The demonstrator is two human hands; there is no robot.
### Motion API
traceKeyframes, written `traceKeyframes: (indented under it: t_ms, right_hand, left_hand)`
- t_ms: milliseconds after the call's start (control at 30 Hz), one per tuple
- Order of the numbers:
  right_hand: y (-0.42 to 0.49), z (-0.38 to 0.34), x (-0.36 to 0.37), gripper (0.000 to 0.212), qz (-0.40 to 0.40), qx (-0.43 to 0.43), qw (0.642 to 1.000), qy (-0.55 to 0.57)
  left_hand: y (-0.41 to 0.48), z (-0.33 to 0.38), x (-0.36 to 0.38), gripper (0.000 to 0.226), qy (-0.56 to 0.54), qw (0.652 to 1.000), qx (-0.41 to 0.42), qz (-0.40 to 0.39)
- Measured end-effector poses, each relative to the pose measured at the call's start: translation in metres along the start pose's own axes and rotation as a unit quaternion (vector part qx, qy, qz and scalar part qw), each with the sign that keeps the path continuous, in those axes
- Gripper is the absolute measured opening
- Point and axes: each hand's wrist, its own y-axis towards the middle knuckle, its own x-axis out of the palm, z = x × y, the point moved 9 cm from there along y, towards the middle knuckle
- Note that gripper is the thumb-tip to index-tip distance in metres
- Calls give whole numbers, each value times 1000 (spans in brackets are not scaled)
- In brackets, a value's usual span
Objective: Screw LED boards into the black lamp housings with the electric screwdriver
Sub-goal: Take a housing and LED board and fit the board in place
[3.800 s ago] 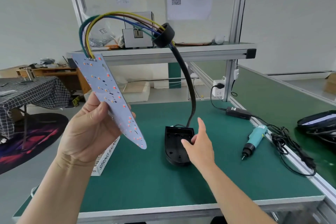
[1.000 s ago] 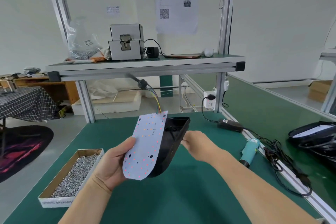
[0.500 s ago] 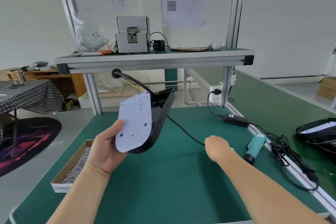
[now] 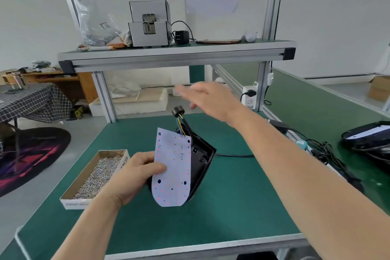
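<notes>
Counter (image 4: 232, 207): a green mat carries everything; a shelf (image 4: 168, 57) spans it at the back with a grey screw feeder (image 4: 148, 23) on top.
Screw box (image 4: 97, 175): an open carton of loose screws sits just left of the left hand.
Black lamp housing (image 4: 202, 160): held tilted above the middle of the counter, its open cavity turned towards the board.
LED board (image 4: 172, 167): in front of the housing and not seated in it; the long axis runs away from the person, rounded end nearest, wires at the far end.
Right hand (image 4: 211, 97): raised, fingers stretched out and blurred, holding nothing, reaching towards the shelf.
Left hand (image 4: 135, 177): grips board and housing together, thumb pressed on the board's face.
Electric screwdriver (image 4: 301, 144): lies by the counter's right edge, half hidden behind the right forearm.
Key relation: the screwdriver sits low and to the right of the raised right hand, which is the nearer one.
Change: half a second ago the right hand hung low and curled over the mat; the board and housing were held higher.
</notes>
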Motion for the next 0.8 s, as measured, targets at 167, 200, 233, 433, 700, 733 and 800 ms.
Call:
traceKeyframes:
  t_ms: [167,200,233,433,700,733,800]
  right_hand:
    - [4,-41,20,25,-67,-85,955,-275]
    - [2,-41,18,28,-73,-97,957,-263]
    - [-1,-42,15,35,-81,-105,962,-237]
    - [-7,-37,10,25,-88,-134,970,-182]
    - [-15,2,30,21,-75,-73,989,-101]
    - [-14,7,31,18,-58,-70,990,-107]
    - [-13,12,34,15,-22,-80,985,-150]
  left_hand:
    - [0,0,9,35,-20,999,3,-43]
    - [-1,-5,5,43,-56,997,-8,-45]
    - [-2,-11,0,50,-97,994,-23,-43]
    - [-8,-51,-16,36,-295,954,-54,10]
    - [-5,-39,-8,40,-323,946,3,7]
    - [-4,-32,-6,43,-312,950,13,-3]
    - [-2,-19,2,48,-274,961,22,-29]
